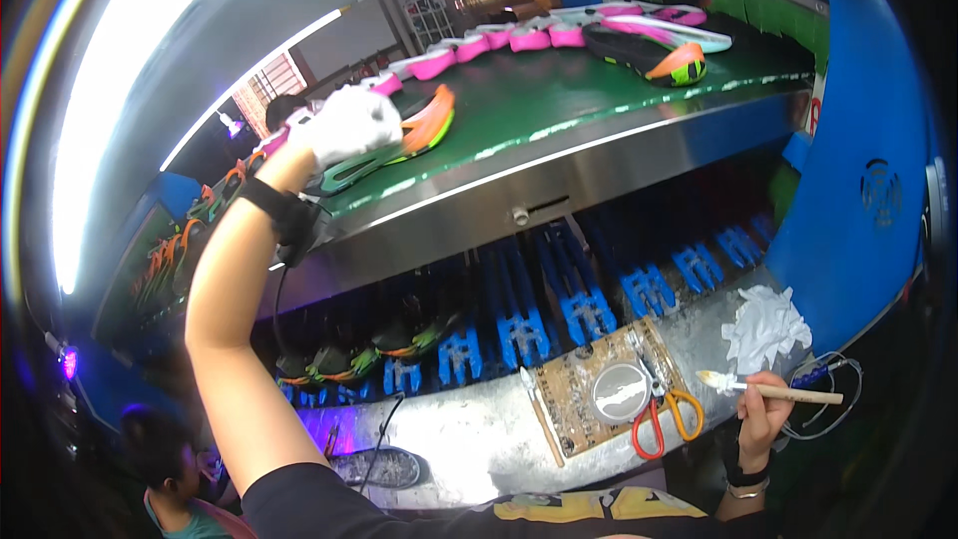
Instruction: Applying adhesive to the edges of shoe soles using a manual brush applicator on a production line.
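My gloved left hand (pixel 351 125) lay closed over a green-and-orange sole (pixel 394 150) on the upper green belt (pixel 559 90). My right hand (pixel 763 409) pinched a brush (pixel 773 389) beside the white rag (pixel 763 324), near the scissors (pixel 664 409) and round tin (pixel 619 391).

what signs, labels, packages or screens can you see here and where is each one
Emblem: on the blue machine panel at right, a round dark outline mark with small marks under it.
Sticker: on that panel's left edge by the upper green belt, a narrow white and red strip.
No packages or screens show.
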